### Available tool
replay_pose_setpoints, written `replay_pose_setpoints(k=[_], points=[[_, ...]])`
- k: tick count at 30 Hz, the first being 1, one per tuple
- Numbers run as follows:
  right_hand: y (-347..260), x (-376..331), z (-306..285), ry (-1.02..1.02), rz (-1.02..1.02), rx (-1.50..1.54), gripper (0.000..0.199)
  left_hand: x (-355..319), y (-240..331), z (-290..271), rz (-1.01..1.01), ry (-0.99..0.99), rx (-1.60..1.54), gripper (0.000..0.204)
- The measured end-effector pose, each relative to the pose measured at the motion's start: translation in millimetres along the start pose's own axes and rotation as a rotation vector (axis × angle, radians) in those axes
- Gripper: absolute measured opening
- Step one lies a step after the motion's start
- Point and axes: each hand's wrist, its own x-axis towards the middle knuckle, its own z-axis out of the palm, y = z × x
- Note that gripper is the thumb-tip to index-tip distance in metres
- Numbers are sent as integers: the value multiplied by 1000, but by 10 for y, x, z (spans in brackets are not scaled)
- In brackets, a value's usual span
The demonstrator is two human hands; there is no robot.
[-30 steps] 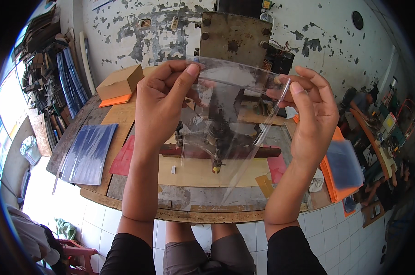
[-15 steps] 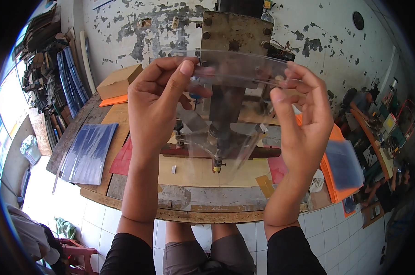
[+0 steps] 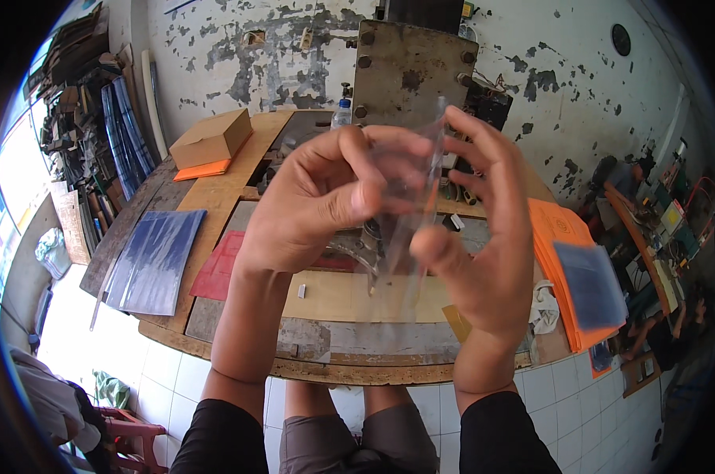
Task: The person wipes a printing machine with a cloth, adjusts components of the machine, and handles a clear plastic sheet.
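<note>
A limp, clear plastic sheet (image 3: 409,272) hangs between my hands above the workbench, seen nearly edge-on and blurred by motion. My left hand (image 3: 314,197) holds its left side, with fingers curled behind the film and the thumb in front. My right hand (image 3: 487,217) grips its right edge; the fingertips touch the film near the top, and the thumb is smeared. Behind the sheet stands a heavy metal press (image 3: 411,87), its lower part largely hidden by my hands. Under it a pale yellowish board (image 3: 334,304) lies on the bench.
Blue-tinted plastic sheets (image 3: 156,265) lie at the left, near a cardboard box (image 3: 211,138). On the right is an orange stack (image 3: 559,268) with a bluish clear pile (image 3: 590,284) on it. A white rag (image 3: 544,308) lies beside it. Other people sit at the far right.
My hands have come closer together, bringing the sheet from stretched wide and facing me to nearly edge-on. The right hand moved left. My view shifted slightly.
</note>
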Motion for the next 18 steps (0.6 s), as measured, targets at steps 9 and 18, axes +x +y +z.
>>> replay_pose_setpoints(k=[9, 18], points=[[-131, 65, -133, 29, 394, 690, 96, 31, 225, -32, 33, 75, 203, 29], [339, 64, -512, -93, 445, 715, 61, -112, 580, -329, -182, 413, 935, 38]])
